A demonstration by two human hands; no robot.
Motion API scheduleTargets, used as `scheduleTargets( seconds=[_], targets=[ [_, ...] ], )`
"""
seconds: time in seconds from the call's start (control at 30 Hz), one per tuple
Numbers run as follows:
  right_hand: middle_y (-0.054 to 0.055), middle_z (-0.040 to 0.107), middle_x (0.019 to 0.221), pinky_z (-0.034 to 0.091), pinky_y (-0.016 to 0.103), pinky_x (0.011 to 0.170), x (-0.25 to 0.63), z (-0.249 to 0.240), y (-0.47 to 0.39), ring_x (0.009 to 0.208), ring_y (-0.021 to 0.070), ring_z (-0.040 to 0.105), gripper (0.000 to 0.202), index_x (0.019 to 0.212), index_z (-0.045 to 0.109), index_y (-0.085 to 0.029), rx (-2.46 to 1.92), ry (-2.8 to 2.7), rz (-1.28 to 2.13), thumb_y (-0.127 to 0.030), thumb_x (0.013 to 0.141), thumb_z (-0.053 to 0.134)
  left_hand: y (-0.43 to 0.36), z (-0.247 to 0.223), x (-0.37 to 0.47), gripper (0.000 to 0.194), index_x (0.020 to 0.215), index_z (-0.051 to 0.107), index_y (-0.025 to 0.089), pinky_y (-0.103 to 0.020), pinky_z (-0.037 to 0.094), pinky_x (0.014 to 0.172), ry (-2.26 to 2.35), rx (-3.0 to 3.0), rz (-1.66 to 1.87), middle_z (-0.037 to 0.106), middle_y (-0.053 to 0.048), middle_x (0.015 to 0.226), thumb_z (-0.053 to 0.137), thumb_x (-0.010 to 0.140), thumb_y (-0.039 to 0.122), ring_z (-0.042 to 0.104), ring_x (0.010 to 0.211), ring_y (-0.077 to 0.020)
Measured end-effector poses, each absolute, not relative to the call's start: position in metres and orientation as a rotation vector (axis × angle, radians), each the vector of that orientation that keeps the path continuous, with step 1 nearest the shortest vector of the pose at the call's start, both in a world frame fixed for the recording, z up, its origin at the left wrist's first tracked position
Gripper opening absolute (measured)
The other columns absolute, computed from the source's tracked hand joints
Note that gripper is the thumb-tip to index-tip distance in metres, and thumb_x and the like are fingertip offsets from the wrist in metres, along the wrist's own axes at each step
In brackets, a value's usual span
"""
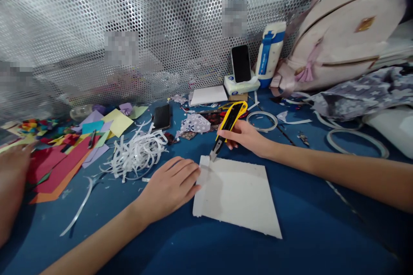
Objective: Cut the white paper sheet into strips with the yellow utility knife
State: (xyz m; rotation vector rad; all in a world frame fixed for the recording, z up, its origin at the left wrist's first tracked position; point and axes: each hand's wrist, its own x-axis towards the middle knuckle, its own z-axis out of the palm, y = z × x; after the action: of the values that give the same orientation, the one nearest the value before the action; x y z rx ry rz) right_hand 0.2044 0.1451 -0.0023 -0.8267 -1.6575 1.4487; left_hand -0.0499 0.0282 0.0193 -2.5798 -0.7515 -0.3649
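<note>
A white square of board (240,195) lies flat on the blue table, with a narrow white strip (201,195) along its left edge. My right hand (247,137) grips a yellow and black utility knife (226,122), tilted with its blade tip at the board's upper left, beside the strip. My left hand (172,182) lies flat at the board's left side, fingers stretched out and fingertips on the strip's edge. Whether the blade has cut into the board, I cannot tell.
Left of my hands are curled white paper strips (137,154) and coloured paper (60,165). Another person's hand (14,180) is at far left. Behind stand a phone (241,63) on a tissue pack, a bottle (271,53) and a backpack (342,38); a tape ring (262,121) lies right.
</note>
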Motion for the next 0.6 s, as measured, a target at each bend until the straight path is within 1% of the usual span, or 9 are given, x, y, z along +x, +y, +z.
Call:
scheduleTargets(
  seconds=[0.1,0.23,0.33,0.43,0.5,0.6],
  targets=[
    [-0.004,0.059,0.058,0.039,0.022,0.04,0.204,-0.002,0.145,0.046,0.0093,0.055,0.04,0.083,0.063,-0.017,-0.824,-1.658,1.446,-0.052,0.077,0.081,0.023,0.022,-0.051,0.027,0.113,0.07,0.012,-0.04,0.054,0.095,-0.778,-2.61,-0.402,0.074,-0.011,0.11,0.046,0.106,0.022,0.069,0.103,-0.0241],
    [-0.004,0.059,0.056,0.039,0.023,0.04,0.203,-0.001,0.144,0.045,0.0095,0.055,0.041,0.083,0.065,-0.016,-0.822,-1.649,1.443,-0.052,0.076,0.082,0.022,0.027,-0.051,0.021,0.111,0.07,0.015,-0.039,0.052,0.093,-0.794,-2.633,-0.459,0.075,-0.007,0.104,0.051,0.105,0.02,0.069,0.099,-0.0231],
    [-0.003,0.06,0.058,0.038,0.023,0.04,0.204,-0.001,0.143,0.046,0.0099,0.055,0.042,0.084,0.065,-0.016,-0.825,-1.619,1.437,-0.053,0.075,0.083,0.034,0.029,-0.049,0.02,0.113,0.07,0.015,-0.039,0.053,0.085,-0.946,-2.645,-0.493,0.072,-0.008,0.102,0.053,0.105,0.023,0.067,0.095,-0.024],
    [-0.004,0.057,0.058,0.036,0.024,0.041,0.205,-0.003,0.144,0.046,0.0097,0.054,0.044,0.083,0.061,-0.017,-0.836,-1.553,1.399,-0.057,0.079,0.078,0.056,0.025,-0.045,0.022,0.116,0.07,0.016,-0.036,0.056,0.076,-1.143,-2.673,-0.525,0.067,-0.008,0.1,0.056,0.105,0.028,0.066,0.089,-0.0227],
    [-0.005,0.054,0.057,0.034,0.024,0.041,0.206,-0.005,0.145,0.046,0.0094,0.052,0.044,0.084,0.058,-0.018,-0.845,-1.51,1.367,-0.059,0.082,0.074,0.071,0.02,-0.041,0.02,0.115,0.071,0.019,-0.033,0.057,0.076,-1.208,-2.72,-0.559,0.066,-0.005,0.099,0.059,0.104,0.029,0.066,0.089,-0.02],
    [-0.005,0.054,0.058,0.035,0.024,0.041,0.206,-0.006,0.146,0.047,0.0096,0.051,0.043,0.086,0.059,-0.018,-0.853,-1.502,1.352,-0.059,0.082,0.074,0.084,0.012,-0.035,0.02,0.114,0.068,0.016,-0.034,0.059,0.078,-1.235,-2.788,-0.62,0.067,-0.005,0.104,0.064,0.102,0.031,0.068,0.091,-0.0182]
  ],
)
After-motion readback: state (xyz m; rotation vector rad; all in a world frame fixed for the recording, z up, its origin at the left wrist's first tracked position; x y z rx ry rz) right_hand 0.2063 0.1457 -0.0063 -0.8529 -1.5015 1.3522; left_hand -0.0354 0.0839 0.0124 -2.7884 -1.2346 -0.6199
